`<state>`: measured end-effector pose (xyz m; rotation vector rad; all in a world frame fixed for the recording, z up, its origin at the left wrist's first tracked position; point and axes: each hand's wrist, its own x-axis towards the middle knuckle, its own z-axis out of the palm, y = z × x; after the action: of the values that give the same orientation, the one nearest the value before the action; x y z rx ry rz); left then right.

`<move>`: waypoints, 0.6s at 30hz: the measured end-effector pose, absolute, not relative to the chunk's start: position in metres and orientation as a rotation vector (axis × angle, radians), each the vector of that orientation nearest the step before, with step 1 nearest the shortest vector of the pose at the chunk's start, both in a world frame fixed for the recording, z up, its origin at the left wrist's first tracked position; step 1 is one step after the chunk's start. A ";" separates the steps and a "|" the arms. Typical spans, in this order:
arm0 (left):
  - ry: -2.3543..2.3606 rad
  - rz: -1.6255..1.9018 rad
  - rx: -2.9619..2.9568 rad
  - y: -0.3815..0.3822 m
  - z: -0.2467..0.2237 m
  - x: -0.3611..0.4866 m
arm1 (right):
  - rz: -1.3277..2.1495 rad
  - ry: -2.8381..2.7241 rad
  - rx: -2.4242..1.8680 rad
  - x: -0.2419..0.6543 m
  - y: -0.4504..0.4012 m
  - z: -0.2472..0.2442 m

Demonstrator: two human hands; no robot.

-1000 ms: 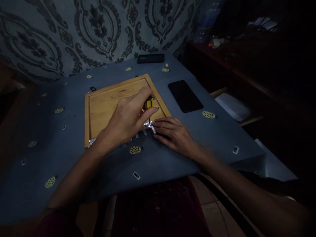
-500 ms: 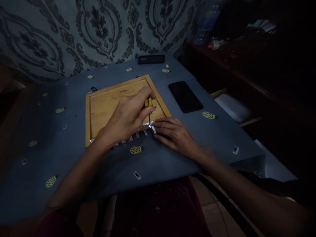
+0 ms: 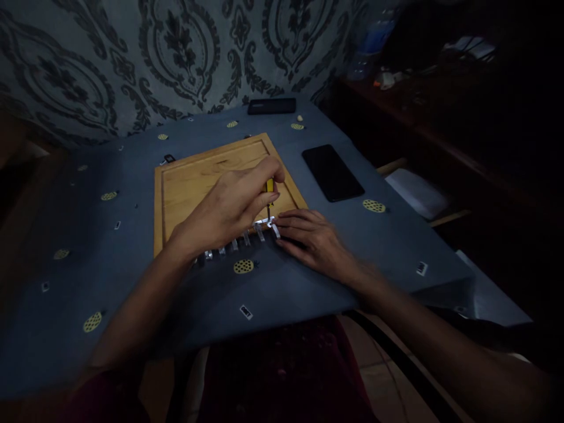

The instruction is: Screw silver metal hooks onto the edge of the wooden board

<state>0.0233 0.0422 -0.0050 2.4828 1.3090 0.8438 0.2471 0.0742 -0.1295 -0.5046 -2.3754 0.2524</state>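
Note:
A wooden board with a raised rim (image 3: 189,188) lies on the blue patterned tablecloth. Along its near edge runs a shiny metal strip with several hooks (image 3: 261,234) sticking out towards me. My left hand (image 3: 233,202) is wrapped round the yellow handle of a screwdriver (image 3: 269,187), held upright with its shaft down on the strip near the board's right corner. My right hand (image 3: 308,238) rests on the cloth at that corner, its fingers stretched out and their tips beside the end hook.
A black phone (image 3: 332,173) lies right of the board, and another dark flat object (image 3: 272,106) lies at the back by the patterned wall covering. A dark reddish table (image 3: 423,123) with a plastic bottle (image 3: 374,41) stands at the right.
My left hand has turned slightly around the screwdriver handle, and less of the yellow shows. My right hand stays at the corner. The view has shifted a little.

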 end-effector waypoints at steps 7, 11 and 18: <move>1.356 1.036 2.257 0.041 0.001 0.021 | 0.261 -2.369 -0.492 0.247 0.074 -0.129; 1.409 1.351 2.006 0.047 0.004 0.006 | 0.253 -2.363 -0.488 0.247 0.074 -0.128; 1.519 1.399 1.600 0.068 -0.039 -0.063 | 0.226 -2.359 -0.485 0.247 0.074 -0.127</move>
<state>-0.0628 0.0677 -0.0387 1.6003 1.5188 1.3992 0.2469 0.0743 -0.1275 -0.4854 -2.3590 0.2264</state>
